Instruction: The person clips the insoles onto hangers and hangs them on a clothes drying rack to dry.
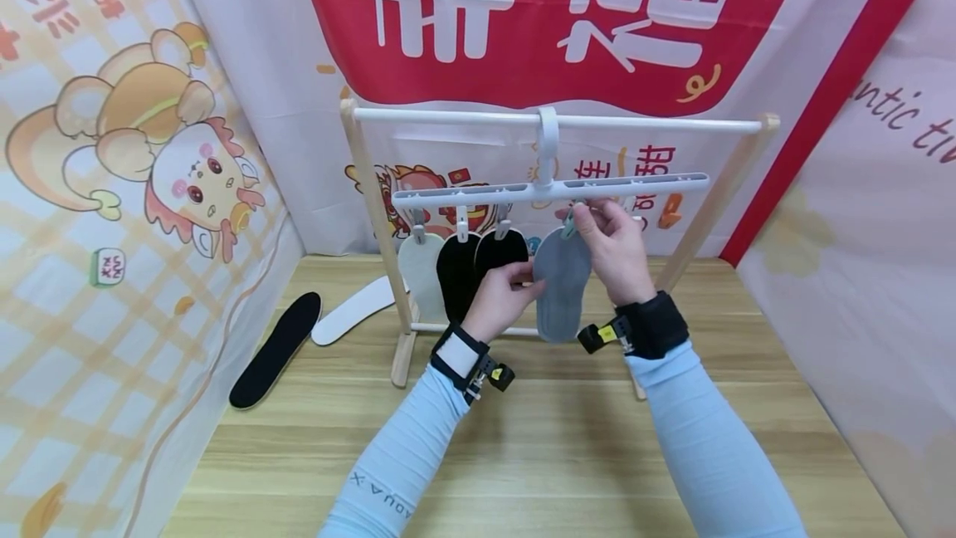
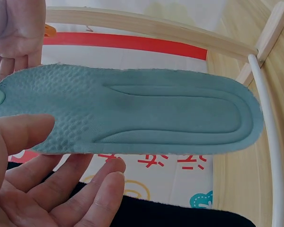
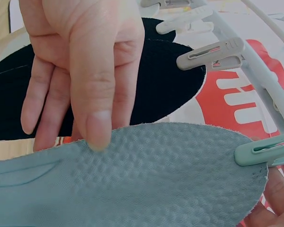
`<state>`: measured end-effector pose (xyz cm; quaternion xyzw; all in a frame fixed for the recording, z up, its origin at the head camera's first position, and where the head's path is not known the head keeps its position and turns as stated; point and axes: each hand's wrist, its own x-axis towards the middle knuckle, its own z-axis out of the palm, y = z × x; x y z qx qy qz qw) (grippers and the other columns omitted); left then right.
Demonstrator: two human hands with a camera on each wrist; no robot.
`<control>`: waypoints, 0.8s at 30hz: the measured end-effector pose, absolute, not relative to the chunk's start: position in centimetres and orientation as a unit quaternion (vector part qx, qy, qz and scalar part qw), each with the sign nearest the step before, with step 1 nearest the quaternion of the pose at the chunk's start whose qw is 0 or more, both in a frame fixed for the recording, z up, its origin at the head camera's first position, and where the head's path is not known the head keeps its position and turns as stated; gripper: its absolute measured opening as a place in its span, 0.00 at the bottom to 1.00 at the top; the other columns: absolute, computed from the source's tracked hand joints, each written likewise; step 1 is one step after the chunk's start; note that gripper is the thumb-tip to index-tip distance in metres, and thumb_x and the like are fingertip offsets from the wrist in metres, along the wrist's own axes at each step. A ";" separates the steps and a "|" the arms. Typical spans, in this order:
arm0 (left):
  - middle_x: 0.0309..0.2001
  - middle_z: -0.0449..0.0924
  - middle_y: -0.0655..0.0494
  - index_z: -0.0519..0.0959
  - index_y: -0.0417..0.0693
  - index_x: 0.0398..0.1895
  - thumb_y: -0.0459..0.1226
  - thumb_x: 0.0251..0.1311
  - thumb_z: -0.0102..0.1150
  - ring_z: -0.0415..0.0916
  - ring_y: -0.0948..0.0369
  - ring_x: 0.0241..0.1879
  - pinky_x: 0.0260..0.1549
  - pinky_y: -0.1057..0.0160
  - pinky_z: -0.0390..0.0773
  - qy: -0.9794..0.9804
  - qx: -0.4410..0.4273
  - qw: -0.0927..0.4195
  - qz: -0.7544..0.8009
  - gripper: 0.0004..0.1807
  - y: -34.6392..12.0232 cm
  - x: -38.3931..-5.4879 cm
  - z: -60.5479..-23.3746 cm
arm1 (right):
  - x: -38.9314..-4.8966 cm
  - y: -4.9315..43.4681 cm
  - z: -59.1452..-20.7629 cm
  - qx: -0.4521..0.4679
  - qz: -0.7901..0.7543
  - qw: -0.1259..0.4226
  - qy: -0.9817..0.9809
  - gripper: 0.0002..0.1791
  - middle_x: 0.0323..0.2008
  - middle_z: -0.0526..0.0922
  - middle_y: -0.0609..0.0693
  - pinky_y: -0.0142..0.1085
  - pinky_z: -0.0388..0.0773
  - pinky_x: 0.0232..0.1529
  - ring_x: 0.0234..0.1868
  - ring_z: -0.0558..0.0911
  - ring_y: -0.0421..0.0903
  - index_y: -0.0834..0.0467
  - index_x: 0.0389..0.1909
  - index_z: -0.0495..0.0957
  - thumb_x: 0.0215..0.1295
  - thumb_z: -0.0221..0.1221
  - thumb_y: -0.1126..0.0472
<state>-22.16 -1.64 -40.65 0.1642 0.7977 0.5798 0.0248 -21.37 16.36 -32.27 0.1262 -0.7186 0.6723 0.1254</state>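
A grey-blue insole [image 1: 562, 297] hangs upright from a pale green clip [image 3: 265, 150] under the right half of a white hanger [image 1: 635, 187]. My left hand [image 1: 502, 299] pinches the insole's left edge, its thumb over the front and its fingers behind. At the top of the insole, my right hand [image 1: 616, 251] grips the clip between thumb and fingers; the fingers are partly hidden behind the insole. The left wrist view shows the insole's [image 2: 180, 111] dimpled forefoot and ridged heel. To its left, two black insoles [image 1: 453, 272] and a pale insole [image 1: 423, 276] hang from other clips.
The hanger hooks over the white top bar [image 1: 463, 117] of a rack with wooden legs [image 1: 373, 206]. A black insole [image 1: 276, 351] and a white insole [image 1: 354, 311] lie on the wooden table [image 1: 523, 455], left of the rack. Printed cloth [image 1: 246, 23] stands behind and beside.
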 end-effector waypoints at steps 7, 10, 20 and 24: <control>0.48 0.84 0.52 0.77 0.43 0.62 0.40 0.69 0.60 0.82 0.60 0.46 0.46 0.61 0.81 0.807 0.161 0.032 0.567 0.21 -2.0 -22.0 -41.3 | -21.6 16.8 -32.7 0.132 0.657 0.137 -0.730 0.24 0.52 0.82 0.61 0.49 0.66 0.64 0.61 0.77 0.50 0.59 0.63 0.73 0.72 0.56 0.50; 0.50 0.83 0.49 0.76 0.40 0.63 0.38 0.69 0.59 0.81 0.58 0.48 0.47 0.62 0.80 0.806 0.165 0.035 0.567 0.21 -2.2 -21.8 -41.4 | -21.8 17.2 -33.2 0.120 0.640 0.144 -0.745 0.25 0.55 0.81 0.62 0.48 0.69 0.63 0.60 0.78 0.49 0.59 0.64 0.72 0.72 0.57 0.50; 0.52 0.83 0.49 0.76 0.41 0.63 0.37 0.69 0.59 0.82 0.58 0.49 0.46 0.61 0.81 0.808 0.164 0.038 0.564 0.21 -3.0 -21.1 -41.8 | -21.5 18.7 -34.2 0.087 0.600 0.138 -0.783 0.29 0.58 0.78 0.59 0.50 0.69 0.63 0.59 0.77 0.49 0.58 0.66 0.71 0.72 0.56 0.45; 0.51 0.83 0.50 0.76 0.42 0.63 0.37 0.69 0.59 0.82 0.59 0.48 0.46 0.62 0.81 0.813 0.162 0.039 0.557 0.21 -3.5 -20.7 -42.2 | -21.3 19.3 -34.8 0.091 0.583 0.139 -0.795 0.28 0.58 0.79 0.58 0.44 0.72 0.61 0.57 0.77 0.46 0.57 0.66 0.72 0.73 0.55 0.45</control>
